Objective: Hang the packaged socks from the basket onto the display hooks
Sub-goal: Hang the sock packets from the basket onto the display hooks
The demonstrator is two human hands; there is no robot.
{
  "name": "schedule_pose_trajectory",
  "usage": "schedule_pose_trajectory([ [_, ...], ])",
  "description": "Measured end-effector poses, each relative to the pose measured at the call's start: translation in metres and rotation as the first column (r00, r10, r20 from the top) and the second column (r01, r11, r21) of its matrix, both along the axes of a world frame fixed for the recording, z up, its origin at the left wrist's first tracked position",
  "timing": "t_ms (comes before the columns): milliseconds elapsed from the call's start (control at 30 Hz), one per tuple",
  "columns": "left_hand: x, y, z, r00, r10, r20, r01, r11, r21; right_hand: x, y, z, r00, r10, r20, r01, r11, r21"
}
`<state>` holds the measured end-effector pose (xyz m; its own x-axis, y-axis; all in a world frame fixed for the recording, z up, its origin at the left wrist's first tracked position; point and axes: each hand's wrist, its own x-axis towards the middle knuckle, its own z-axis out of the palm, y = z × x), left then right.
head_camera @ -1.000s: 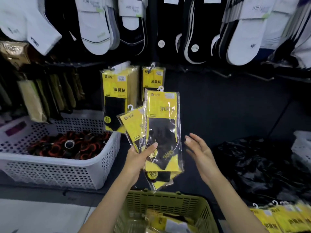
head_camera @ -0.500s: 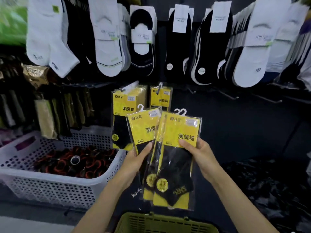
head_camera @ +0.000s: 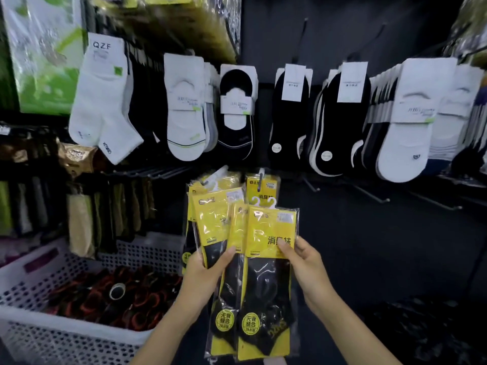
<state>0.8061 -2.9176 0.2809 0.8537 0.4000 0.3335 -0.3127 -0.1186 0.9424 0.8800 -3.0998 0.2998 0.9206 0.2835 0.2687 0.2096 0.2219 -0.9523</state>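
I hold a fan of yellow-and-black packaged socks (head_camera: 266,262) upright in front of the display. My left hand (head_camera: 205,272) grips the left packs, thumb across their front. My right hand (head_camera: 305,262) pinches the front pack at its right edge, thumb on the yellow card. White plastic hangers stick up from the packs' tops. Behind them, more of the same packs hang on two display hooks (head_camera: 261,177). Bare metal hooks (head_camera: 369,194) jut from the dark panel to the right. The green basket is out of view.
A white perforated crate (head_camera: 52,335) with dark red-trimmed rolled items stands at lower left. White and black socks (head_camera: 237,109) hang in a row above. Brownish packs (head_camera: 79,227) hang at left. A black plastic heap (head_camera: 427,330) lies at lower right.
The view tilted upward, so the green basket dropped out of sight. My right hand, empty a second ago, took hold of the front pack, and both hands raised the packs toward the hooks.
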Motion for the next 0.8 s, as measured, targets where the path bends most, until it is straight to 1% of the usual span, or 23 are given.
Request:
schedule_pose_trajectory([
  [133,0.001,0.034,0.018,0.986,0.142,0.088,-0.146,0.989,0.034,0.017,0.006,0.018,0.997,-0.076,0.019,0.076,0.997,0.003],
  [233,-0.001,0.055,0.032,0.961,0.237,0.142,-0.251,0.964,0.093,0.029,0.012,0.027,0.996,-0.081,0.034,0.082,0.995,-0.054],
  [367,0.0,0.075,0.039,0.953,0.267,0.142,-0.281,0.956,0.085,0.044,0.025,0.027,0.995,-0.088,0.056,0.095,0.985,-0.142],
  [433,0.001,0.079,0.04,0.952,0.27,0.143,-0.283,0.956,0.075,0.051,0.033,0.026,0.994,-0.101,0.047,0.107,0.981,-0.162],
  [567,0.001,0.078,0.041,0.956,0.263,0.127,-0.275,0.958,0.085,0.07,0.046,0.022,0.985,-0.17,-0.012,0.165,0.97,-0.18],
  [633,0.002,0.077,0.04,0.958,0.259,0.126,-0.271,0.959,0.09,0.08,0.05,0.019,0.976,-0.192,-0.105,0.169,0.966,-0.195],
  [700,0.003,0.075,0.04,0.962,0.24,0.131,-0.251,0.964,0.083,0.087,0.051,0.017,0.958,-0.164,-0.234,0.134,0.981,-0.141],
  [733,0.004,0.074,0.04,0.964,0.231,0.13,-0.242,0.967,0.081,0.088,0.05,0.018,0.949,-0.161,-0.273,0.135,0.985,-0.109],
  [800,0.004,0.069,0.041,0.967,0.217,0.135,-0.229,0.97,0.079,0.089,0.046,0.017,0.928,-0.227,-0.296,0.212,0.974,-0.082],
])
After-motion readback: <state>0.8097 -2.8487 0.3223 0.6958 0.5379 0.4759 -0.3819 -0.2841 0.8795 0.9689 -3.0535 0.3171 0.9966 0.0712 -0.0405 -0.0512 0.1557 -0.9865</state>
